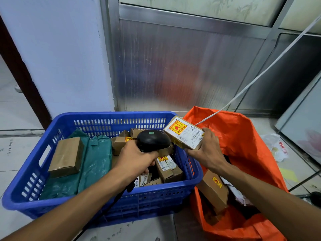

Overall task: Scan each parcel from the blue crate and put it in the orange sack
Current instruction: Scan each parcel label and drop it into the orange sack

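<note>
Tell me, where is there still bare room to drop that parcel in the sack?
The orange sack is open along its far side, past the right hand. Its near part holds a brown box and other parcels. The blue crate is crowded throughout.

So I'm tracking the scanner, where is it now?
In the head view, the black scanner is gripped in the left hand above the blue crate, beside the held parcel.

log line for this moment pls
phase: scanning | left hand: grips barcode scanner | right hand: holds labelled parcel | blue crate: parcels left | orange sack: open
</note>
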{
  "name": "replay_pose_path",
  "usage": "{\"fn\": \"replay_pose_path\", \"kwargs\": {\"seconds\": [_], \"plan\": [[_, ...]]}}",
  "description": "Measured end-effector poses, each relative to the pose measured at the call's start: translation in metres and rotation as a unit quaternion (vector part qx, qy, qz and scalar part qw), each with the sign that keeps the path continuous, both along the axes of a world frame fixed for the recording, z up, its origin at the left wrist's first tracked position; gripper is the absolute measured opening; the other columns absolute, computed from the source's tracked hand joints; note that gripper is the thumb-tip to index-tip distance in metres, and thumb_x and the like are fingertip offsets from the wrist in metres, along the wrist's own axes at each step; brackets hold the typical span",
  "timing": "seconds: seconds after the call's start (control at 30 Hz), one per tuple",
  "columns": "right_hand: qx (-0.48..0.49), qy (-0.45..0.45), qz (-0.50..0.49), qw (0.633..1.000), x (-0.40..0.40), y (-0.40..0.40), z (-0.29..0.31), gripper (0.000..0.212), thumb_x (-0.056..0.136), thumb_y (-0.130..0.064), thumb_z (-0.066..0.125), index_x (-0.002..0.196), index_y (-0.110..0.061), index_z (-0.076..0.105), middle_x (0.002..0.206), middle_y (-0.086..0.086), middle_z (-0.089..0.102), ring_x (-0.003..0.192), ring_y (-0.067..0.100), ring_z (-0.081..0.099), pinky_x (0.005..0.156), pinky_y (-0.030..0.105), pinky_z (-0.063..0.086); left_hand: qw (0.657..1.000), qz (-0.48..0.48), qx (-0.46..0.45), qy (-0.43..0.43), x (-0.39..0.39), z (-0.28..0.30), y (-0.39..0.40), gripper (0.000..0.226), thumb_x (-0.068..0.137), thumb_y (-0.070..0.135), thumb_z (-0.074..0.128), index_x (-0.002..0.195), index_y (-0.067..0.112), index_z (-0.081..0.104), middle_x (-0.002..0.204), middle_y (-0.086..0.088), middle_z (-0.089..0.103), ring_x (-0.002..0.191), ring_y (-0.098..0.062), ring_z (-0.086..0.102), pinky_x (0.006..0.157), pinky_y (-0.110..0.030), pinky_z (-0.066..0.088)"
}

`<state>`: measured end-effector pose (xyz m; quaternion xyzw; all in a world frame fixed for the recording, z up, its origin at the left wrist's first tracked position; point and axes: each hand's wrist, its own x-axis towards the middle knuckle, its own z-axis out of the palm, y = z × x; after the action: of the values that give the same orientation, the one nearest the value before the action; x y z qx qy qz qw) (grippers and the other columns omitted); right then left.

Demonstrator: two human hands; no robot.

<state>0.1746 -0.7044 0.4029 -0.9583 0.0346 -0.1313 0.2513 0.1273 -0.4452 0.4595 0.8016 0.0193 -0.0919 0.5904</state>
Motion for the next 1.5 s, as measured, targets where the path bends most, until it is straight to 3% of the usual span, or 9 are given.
{"fn": "replay_pose_path", "kwargs": {"seconds": [0.37, 0.5, 0.63, 0.8, 0.93, 1.13, 1.27, 1.37, 1.5], "plan": [[0.187, 0.096, -0.206, 0.956, 0.006, -0.049, -0.007, 0.092, 0.042, -0.049, 0.087, 0.111, -0.011, 0.04, 0.11, 0.011, 0.061, 0.098, 0.03, 0.064, 0.079, 0.048, 0.059, 1.0, -0.007, 0.007, 0.002, 0.0, 0.0, -0.002, 0.006, 0.087, 0.01, 0.071, 0.093, 0.012, 0.072, 0.06, -0.003, 0.067, 0.049, -0.015, 0.057, 0.053, -0.03, 0.049], [0.219, 0.125, -0.292, 0.923, 0.011, -0.077, -0.026, 0.117, 0.038, -0.055, 0.086, 0.129, -0.002, 0.036, 0.121, 0.02, 0.057, 0.109, 0.04, 0.059, 0.087, 0.051, 0.056, 1.0, -0.01, 0.015, 0.0, 0.001, -0.002, -0.003, 0.006, 0.087, 0.01, 0.07, 0.092, 0.007, 0.073, 0.063, -0.006, 0.068, 0.051, -0.017, 0.057, 0.056, -0.032, 0.05], [0.184, 0.179, -0.332, 0.908, 0.007, -0.098, -0.044, 0.113, 0.053, -0.052, 0.089, 0.134, 0.002, 0.033, 0.126, 0.024, 0.055, 0.11, 0.043, 0.058, 0.089, 0.052, 0.055, 1.0, -0.01, 0.02, 0.002, 0.002, -0.005, -0.004, 0.006, 0.087, 0.008, 0.07, 0.092, 0.009, 0.073, 0.058, 0.0, 0.066, 0.048, -0.015, 0.056, 0.055, -0.032, 0.049], [0.201, 0.263, -0.349, 0.876, -0.005, -0.107, -0.057, 0.092, 0.061, -0.044, 0.088, 0.129, 0.005, 0.049, 0.119, 0.023, 0.058, 0.102, 0.041, 0.06, 0.055, 0.043, 0.057, 1.0, -0.008, 0.023, 0.005, 0.003, -0.006, -0.003, 0.005, 0.088, 0.008, 0.07, 0.092, 0.01, 0.072, 0.062, -0.002, 0.068, 0.05, -0.016, 0.058, 0.056, -0.033, 0.051], [0.207, 0.272, -0.368, 0.865, -0.011, -0.11, -0.066, 0.089, 0.064, -0.04, 0.087, 0.129, 0.006, 0.049, 0.122, 0.024, 0.056, 0.107, 0.042, 0.058, 0.045, 0.038, 0.052, 1.0, -0.009, 0.024, 0.009, 0.003, -0.006, -0.003, 0.005, 0.088, 0.008, 0.07, 0.091, 0.009, 0.072, 0.061, -0.002, 0.068, 0.05, -0.017, 0.058, 0.055, -0.032, 0.05], [0.211, 0.261, -0.419, 0.843, -0.015, -0.101, -0.084, 0.102, 0.072, -0.051, 0.082, 0.139, 0.006, 0.03, 0.137, 0.029, 0.045, 0.123, 0.047, 0.048, 0.078, 0.056, 0.058, 1.0, -0.002, 0.024, 0.01, 0.002, -0.004, -0.003, 0.004, 0.087, 0.009, 0.07, 0.089, 0.008, 0.074, 0.06, -0.001, 0.068, 0.049, -0.016, 0.057, 0.053, -0.03, 0.049], [0.131, 0.327, -0.406, 0.843, -0.016, -0.079, -0.094, 0.095, 0.087, -0.059, 0.062, 0.152, -0.003, 0.021, 0.15, 0.029, 0.029, 0.136, 0.047, 0.032, 0.111, 0.055, 0.033, 1.0, 0.007, 0.022, 0.015, 0.004, -0.002, -0.001, 0.004, 0.087, 0.008, 0.07, 0.087, 0.007, 0.074, 0.06, 0.0, 0.068, 0.047, -0.015, 0.055, 0.053, -0.03, 0.05], [0.063, 0.308, -0.396, 0.863, -0.016, -0.052, -0.085, 0.074, 0.089, -0.044, 0.061, 0.146, -0.007, 0.034, 0.147, 0.026, 0.031, 0.135, 0.046, 0.032, 0.112, 0.054, 0.029, 1.0, 0.013, 0.02, 0.016, 0.005, -0.002, -0.001, 0.005, 0.085, 0.008, 0.07, 0.085, 0.006, 0.074, 0.061, -0.002, 0.069, 0.049, -0.016, 0.056, 0.058, -0.034, 0.053], [-0.034, 0.142, -0.268, 0.952, -0.013, -0.016, -0.069, 0.048, 0.089, -0.024, 0.056, 0.132, -0.004, 0.049, 0.139, 0.024, 0.04, 0.126, 0.042, 0.038, 0.1, 0.049, 0.038, 1.0, 0.01, 0.026, 0.015, 0.005, -0.002, -0.001, 0.009, 0.084, 0.008, 0.069, 0.081, 0.002, 0.074, 0.064, -0.007, 0.069, 0.047, -0.015, 0.057, 0.061, -0.036, 0.055]]}}
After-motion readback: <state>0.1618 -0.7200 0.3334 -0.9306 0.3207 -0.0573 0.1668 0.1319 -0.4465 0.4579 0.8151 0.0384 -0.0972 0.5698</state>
